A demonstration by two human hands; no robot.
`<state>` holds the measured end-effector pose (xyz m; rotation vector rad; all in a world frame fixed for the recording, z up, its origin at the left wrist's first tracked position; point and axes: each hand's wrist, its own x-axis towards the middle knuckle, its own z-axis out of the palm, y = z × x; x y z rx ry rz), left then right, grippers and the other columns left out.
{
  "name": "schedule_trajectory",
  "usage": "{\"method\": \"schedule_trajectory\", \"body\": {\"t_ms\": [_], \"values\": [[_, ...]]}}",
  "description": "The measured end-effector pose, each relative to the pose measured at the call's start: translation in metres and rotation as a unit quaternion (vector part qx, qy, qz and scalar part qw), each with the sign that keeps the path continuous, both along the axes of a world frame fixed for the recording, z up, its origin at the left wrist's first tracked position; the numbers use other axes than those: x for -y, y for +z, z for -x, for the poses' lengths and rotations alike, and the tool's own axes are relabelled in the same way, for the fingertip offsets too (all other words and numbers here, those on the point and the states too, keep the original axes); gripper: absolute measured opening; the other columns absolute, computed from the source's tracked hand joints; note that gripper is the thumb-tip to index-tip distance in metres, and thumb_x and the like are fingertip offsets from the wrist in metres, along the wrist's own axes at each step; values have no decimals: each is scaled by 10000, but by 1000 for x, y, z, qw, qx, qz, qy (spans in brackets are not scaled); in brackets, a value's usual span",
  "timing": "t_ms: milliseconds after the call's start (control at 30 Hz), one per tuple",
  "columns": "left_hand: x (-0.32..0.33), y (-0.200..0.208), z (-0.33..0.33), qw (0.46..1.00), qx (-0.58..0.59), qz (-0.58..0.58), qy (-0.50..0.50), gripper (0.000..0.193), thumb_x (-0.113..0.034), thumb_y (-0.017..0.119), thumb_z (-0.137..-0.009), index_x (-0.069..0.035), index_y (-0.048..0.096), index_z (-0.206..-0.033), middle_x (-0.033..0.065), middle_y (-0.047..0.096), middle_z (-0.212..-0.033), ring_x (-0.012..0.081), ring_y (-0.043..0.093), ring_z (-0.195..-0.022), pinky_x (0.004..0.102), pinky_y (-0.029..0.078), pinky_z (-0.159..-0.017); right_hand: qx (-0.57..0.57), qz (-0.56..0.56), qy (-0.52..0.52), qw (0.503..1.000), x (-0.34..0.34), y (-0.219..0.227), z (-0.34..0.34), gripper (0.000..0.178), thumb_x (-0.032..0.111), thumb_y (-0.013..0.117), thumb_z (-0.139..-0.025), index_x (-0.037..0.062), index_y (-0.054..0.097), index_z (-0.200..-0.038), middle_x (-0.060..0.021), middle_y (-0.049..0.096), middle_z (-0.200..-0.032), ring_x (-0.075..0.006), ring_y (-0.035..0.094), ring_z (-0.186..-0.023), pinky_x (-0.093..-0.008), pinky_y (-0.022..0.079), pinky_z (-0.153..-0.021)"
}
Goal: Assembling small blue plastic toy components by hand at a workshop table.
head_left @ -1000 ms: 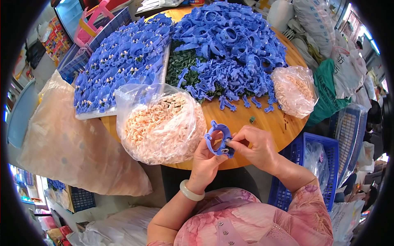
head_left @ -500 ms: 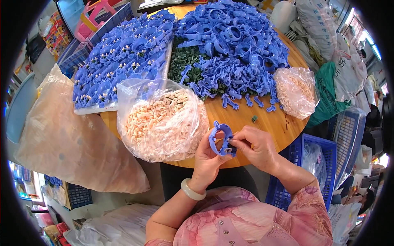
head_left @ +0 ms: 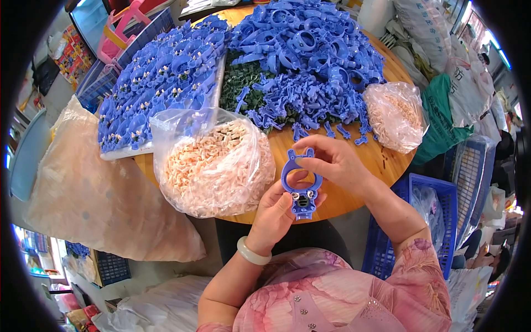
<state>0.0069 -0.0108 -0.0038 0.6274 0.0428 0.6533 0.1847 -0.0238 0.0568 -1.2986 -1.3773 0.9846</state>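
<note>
My left hand grips a blue plastic ring-shaped part near the table's front edge, thumb on its lower end. Two small whitish pieces and a dark green piece sit in that lower end, below the round opening. The fingers of my right hand are closed on the part's upper end, by its two small ears. Left of my hands lies a clear plastic bag of small cream-coloured pieces. Beyond them is a heap of small blue pieces, with dark green pieces beside it.
Rows of blue parts cover a white board on the left of the round wooden table. Larger blue rings are piled at the back. Another bag of cream pieces lies right. A blue crate stands below the table, right.
The blue part has turned from edge-on to facing up. My right hand has shifted from its right side to its upper end. My left hand keeps hold.
</note>
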Motion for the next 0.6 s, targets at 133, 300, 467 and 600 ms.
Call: {"method": "schedule_trajectory", "body": {"t_ms": [133,300,467,600], "values": [[4,12,-1,996,-64,8,60,464,-232,510,-950,8,379,-1325,135,507,-1269,288,548,-1129,409,434,-979,22,27,-17,999,-1,-4,-5,206,214,656,-857,29,640,-944,27,588,-712,-13,488,-584,-182,395,-510],[15,27,11,770,-287,-424,380,469,-31,654,-811,22,484,-1245,173,519,-1230,274,521,-1140,378,432,-968,20,24,-52,998,4,-13,-21,201,223,648,-865,24,647,-892,30,564,-624,-20,490,-529,-195,390,-459],[12,44,2,609,-257,-689,297,499,-62,717,-723,9,562,-1192,154,521,-1256,312,507,-1182,407,411,-987,27,23,-45,998,7,-17,-27,208,230,647,-864,23,646,-873,25,562,-623,-31,496,-529,-199,392,-452],[5,35,-8,546,-236,-749,292,489,-28,694,-722,1,562,-1193,152,563,-1203,301,543,-1149,403,439,-967,43,31,-47,998,9,-17,-31,215,234,643,-865,25,636,-912,14,567,-639,-36,493,-529,-202,394,-456]]}}
